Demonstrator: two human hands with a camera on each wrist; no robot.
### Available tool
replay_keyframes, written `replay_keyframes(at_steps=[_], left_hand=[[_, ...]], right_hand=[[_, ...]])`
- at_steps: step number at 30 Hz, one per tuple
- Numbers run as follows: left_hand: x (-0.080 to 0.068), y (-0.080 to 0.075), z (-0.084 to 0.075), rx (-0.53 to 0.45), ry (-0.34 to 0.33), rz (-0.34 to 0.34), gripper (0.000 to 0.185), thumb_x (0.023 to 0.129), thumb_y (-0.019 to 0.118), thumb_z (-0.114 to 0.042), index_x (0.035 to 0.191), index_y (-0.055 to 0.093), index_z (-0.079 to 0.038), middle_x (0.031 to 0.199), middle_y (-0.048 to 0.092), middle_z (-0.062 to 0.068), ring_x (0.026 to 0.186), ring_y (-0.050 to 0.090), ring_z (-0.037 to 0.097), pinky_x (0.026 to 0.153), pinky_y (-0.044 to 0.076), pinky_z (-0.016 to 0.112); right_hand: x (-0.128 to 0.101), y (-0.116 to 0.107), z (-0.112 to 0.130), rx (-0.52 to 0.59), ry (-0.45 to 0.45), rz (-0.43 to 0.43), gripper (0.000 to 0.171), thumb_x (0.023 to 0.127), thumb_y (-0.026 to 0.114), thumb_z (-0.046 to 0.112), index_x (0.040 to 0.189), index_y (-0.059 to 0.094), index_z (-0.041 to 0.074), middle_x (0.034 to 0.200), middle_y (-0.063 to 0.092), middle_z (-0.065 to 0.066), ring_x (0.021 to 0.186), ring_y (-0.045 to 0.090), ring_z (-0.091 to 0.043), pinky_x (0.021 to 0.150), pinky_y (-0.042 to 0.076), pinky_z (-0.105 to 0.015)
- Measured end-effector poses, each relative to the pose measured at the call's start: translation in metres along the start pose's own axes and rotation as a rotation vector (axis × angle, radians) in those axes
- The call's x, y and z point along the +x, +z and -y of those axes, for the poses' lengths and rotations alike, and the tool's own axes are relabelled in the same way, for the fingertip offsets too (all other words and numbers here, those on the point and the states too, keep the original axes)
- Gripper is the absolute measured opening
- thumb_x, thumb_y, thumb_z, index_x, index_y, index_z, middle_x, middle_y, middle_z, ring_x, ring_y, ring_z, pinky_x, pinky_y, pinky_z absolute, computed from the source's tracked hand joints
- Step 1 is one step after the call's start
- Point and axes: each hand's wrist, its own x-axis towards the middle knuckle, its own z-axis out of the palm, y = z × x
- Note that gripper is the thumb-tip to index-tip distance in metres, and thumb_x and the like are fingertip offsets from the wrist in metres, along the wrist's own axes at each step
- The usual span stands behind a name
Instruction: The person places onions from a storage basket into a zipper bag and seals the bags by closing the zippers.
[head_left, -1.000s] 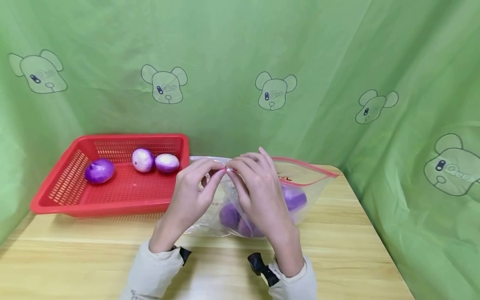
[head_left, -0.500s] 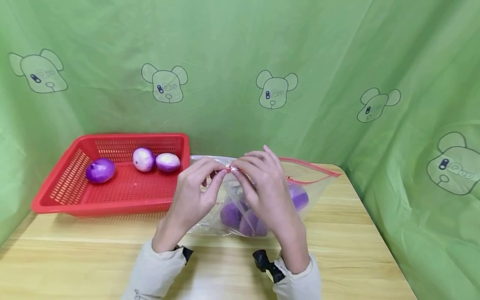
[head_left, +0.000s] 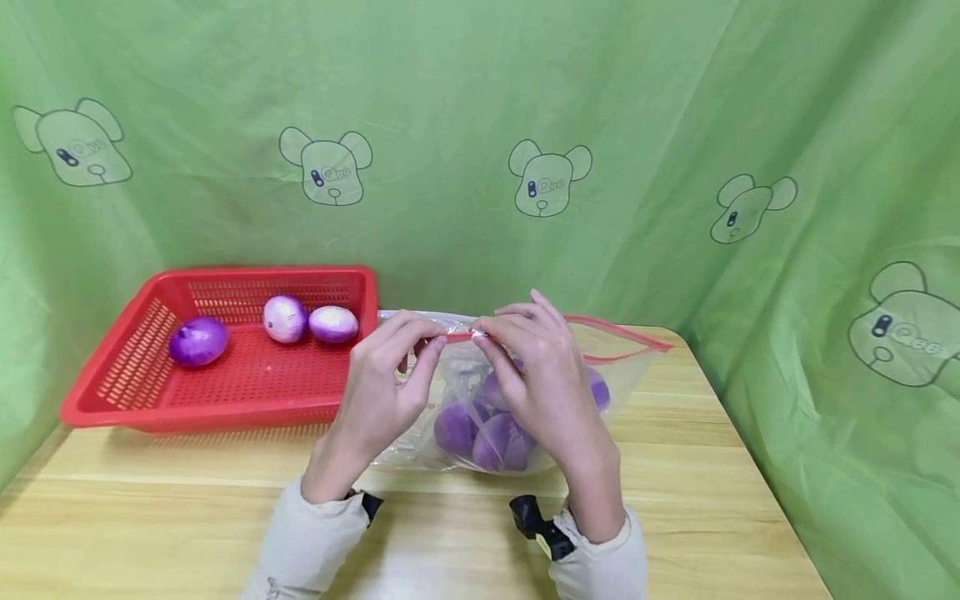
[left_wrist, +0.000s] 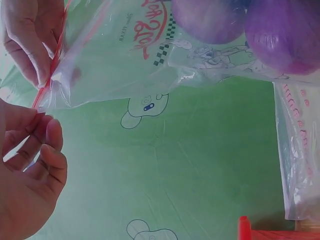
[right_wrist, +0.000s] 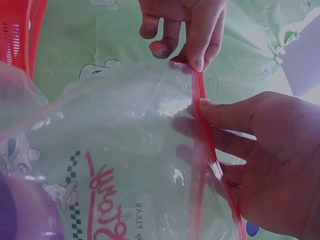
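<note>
A clear zip bag (head_left: 633, 367) with a red zip strip holds several purple onions (head_left: 504, 442) and stands on the table. My left hand (head_left: 386, 383) pinches the left end of the strip between thumb and forefinger. Just right of it, my right hand (head_left: 543, 379) pinches the same red strip (right_wrist: 202, 120), thumb on the near side and fingers behind the film. To the right of that hand, the bag's mouth gapes. In the left wrist view, onions (left_wrist: 282, 35) hang low in the printed bag.
A red plastic basket (head_left: 225, 417) at the left holds 3 loose onions (head_left: 198, 341). Another clear plastic bag (head_left: 405, 446) lies flat between the basket and the onions. A green curtain (head_left: 442, 150) stands behind the wooden table (head_left: 675, 500).
My right hand has slid a little to the right along the red strip, so a longer pinched stretch shows between the hands. The left hand stays nearly in place.
</note>
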Motion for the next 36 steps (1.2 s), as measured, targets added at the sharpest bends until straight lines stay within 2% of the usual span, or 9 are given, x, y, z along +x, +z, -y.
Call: replay_keyframes(at_steps=[6,15,22,32,36], left_hand=[[0.001,0.006,-0.003,-0.017,0.013,-0.035,0.007,0.094,0.064,-0.005,0.094,0.071,-0.006,0.086,0.064,0.002,0.070,0.054,0.011,0.054,0.041,0.025],[-0.001,0.011,-0.003,-0.005,0.030,0.022,0.009,0.094,0.064,-0.003,0.099,0.072,-0.004,0.088,0.065,0.003,0.062,0.049,0.008,0.053,0.042,0.019],[0.000,0.005,0.001,0.034,0.030,0.035,0.008,0.094,0.066,-0.004,0.099,0.072,-0.003,0.091,0.068,0.004,0.063,0.050,0.009,0.052,0.045,0.027],[-0.001,-0.001,0.004,0.039,0.034,0.032,0.009,0.093,0.067,-0.002,0.099,0.074,-0.003,0.091,0.069,0.005,0.064,0.051,0.010,0.051,0.042,0.026],[0.000,-0.001,0.003,0.050,0.032,0.033,0.009,0.093,0.067,-0.003,0.099,0.074,-0.004,0.091,0.070,0.004,0.065,0.051,0.010,0.054,0.040,0.021]], right_hand=[[0.000,0.001,0.003,0.020,0.048,0.002,0.015,0.094,0.067,0.007,0.107,0.073,0.001,0.102,0.074,-0.011,0.103,0.066,-0.025,0.117,0.029,-0.039],[-0.002,0.002,0.006,0.039,-0.003,0.042,0.016,0.095,0.067,0.010,0.109,0.073,0.005,0.102,0.074,-0.005,0.096,0.066,-0.019,0.110,0.037,-0.045],[-0.001,0.006,0.003,-0.003,-0.028,0.013,0.015,0.093,0.070,0.011,0.106,0.075,0.006,0.097,0.075,-0.005,0.090,0.063,-0.021,0.102,0.041,-0.041],[0.001,0.007,-0.002,0.014,-0.013,0.031,0.018,0.091,0.072,0.012,0.108,0.076,0.006,0.099,0.075,-0.006,0.094,0.064,-0.021,0.101,0.041,-0.042],[0.000,0.004,-0.005,0.011,-0.009,0.024,0.018,0.091,0.072,0.012,0.107,0.076,0.006,0.099,0.075,-0.006,0.093,0.064,-0.021,0.100,0.043,-0.041]])
